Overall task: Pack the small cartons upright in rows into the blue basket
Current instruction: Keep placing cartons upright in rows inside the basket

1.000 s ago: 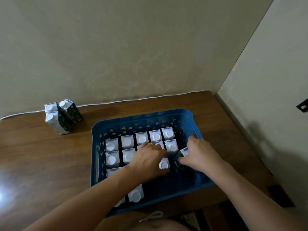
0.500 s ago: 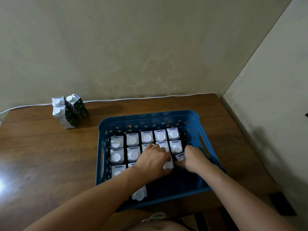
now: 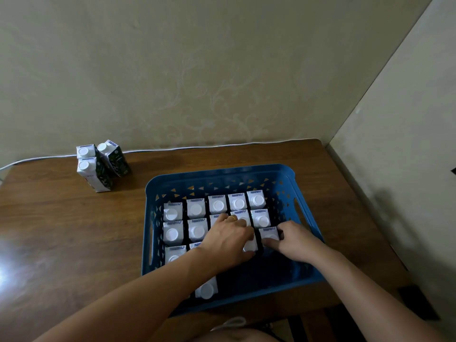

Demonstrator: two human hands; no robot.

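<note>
A blue basket [image 3: 306,213] sits on the wooden table [image 3: 61,230] and holds several upright small cartons [image 3: 196,209] with white caps, in rows. My right hand [image 3: 293,240] grips a carton [image 3: 269,233] at the right end of the third row, now upright. My left hand [image 3: 229,239] lies flat over cartons in the middle of the second and third rows, a ring on one finger. One carton [image 3: 206,288] stands alone near the basket's front wall. Three more cartons [image 3: 98,165] stand on the table at the back left.
A white cable [image 3: 172,149] runs along the table's back edge by the wall. A second wall closes the right side. A dark object [image 3: 417,302] lies on the floor at the lower right. The basket's front right part holds no cartons.
My right hand has tipped the carton from a tilt to upright and set it at the end of the third row. My left hand stayed on the cartons. The camera shifted slightly.
</note>
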